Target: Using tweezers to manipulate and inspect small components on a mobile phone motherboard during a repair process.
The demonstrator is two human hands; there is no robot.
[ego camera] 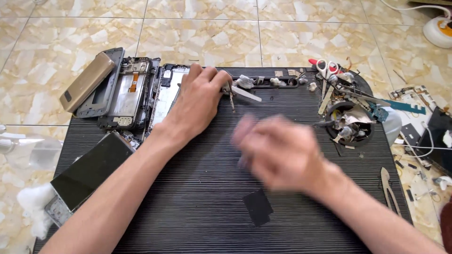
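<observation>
The left hand (200,101) lies palm down on a stripped phone frame (165,91) at the far edge of the ribbed black mat (197,207), fingers spread flat over its upper end; it presses rather than pinches. Just beyond its fingertips lie a pair of tweezers (230,96) and a flat white blade (247,94), touching or nearly touching the hand. To the outer side of this grip, more phone shells are stacked edge to edge, with a gold phone back (87,81) leaning across the farthest one.

The right hand (280,153) is blurred by motion, hovering above the middle of the mat. Whether its grip is spread or pinching something, I cannot tell. Below it, nearer the body, lies a small black square patch (257,207), apart from both hands.

Judging by this, the step in hand is steadying the frame while the free hand comes in with, or goes for, a small part or tool. A next move would call for the left hand to keep the frame pinned flat, and the right to slow down and settle precisely, since the parts here are thin and easily bent.

Beyond the right hand, scissors (325,68) and a round cup of scraps (351,123) sit well apart.
</observation>
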